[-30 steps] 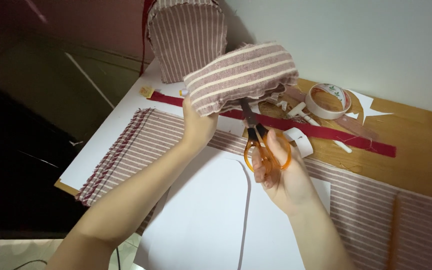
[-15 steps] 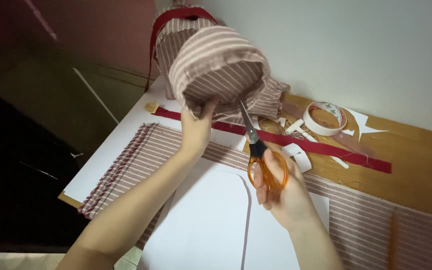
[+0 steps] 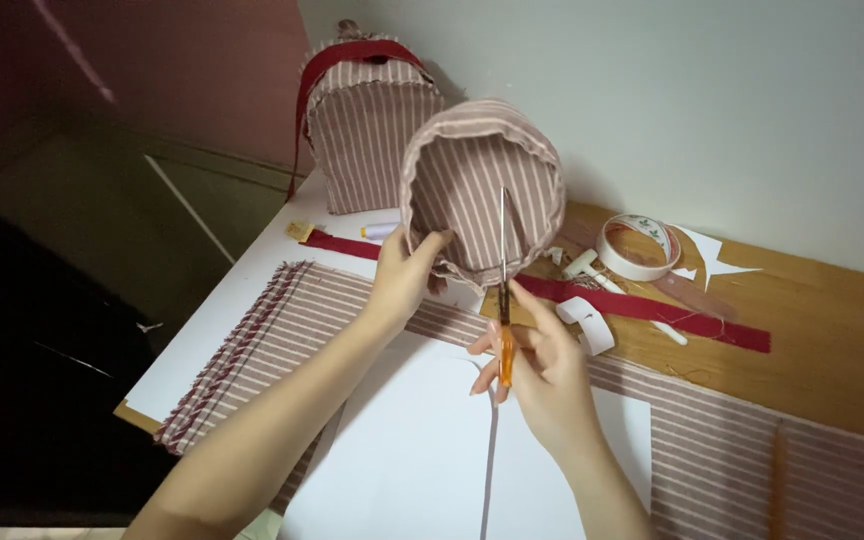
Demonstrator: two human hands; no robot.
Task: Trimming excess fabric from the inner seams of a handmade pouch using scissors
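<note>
Head cam view: the left hand [image 3: 404,283] is pinching the lower edge of a striped fabric piece [image 3: 482,185] shaped like a dome, holding it up above the wooden table [image 3: 832,330] with the open side facing the camera, while the right hand [image 3: 542,370] is curled around the orange handles of a pair of scissors [image 3: 503,290], blades pointing up against the fabric and looking pretty much closed. Behind it a matching striped bag [image 3: 367,125] with a red strap stands by the wall, and a red ribbon [image 3: 652,310], a tape roll [image 3: 637,247], white paper sheets [image 3: 422,450] and flat striped cloth [image 3: 292,320] lie around the hands.
</note>
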